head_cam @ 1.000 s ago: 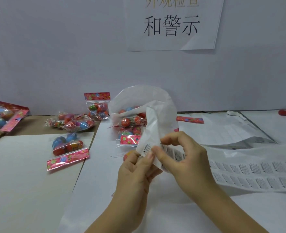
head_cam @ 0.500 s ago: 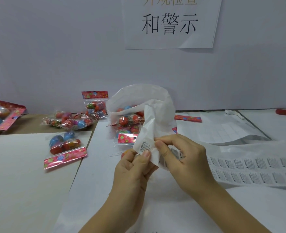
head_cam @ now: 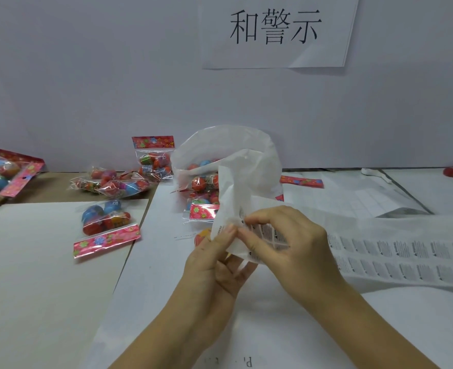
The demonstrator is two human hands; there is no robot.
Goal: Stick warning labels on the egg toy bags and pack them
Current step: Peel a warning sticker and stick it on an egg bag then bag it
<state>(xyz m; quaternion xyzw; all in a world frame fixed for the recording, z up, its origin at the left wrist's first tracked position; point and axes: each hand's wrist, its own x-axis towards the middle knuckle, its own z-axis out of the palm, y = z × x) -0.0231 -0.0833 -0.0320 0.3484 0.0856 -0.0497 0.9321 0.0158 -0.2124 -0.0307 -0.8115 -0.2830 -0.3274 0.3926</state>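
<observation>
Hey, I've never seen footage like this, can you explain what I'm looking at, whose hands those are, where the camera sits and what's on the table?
There is no machine here. A person wears a camera on the head, looking forward and down, so you see their own two bare hands from above.

The left hand and the right hand together pinch the end of a sheet of warning labels, apparently peeling one off. The sheet trails away to the right across the table.

Behind the hands stands an open white plastic bag with egg toy bags inside. More egg toy bags lie to the left, the nearest one flat on a white sheet. A paper sign with printed characters hangs on the wall.
</observation>
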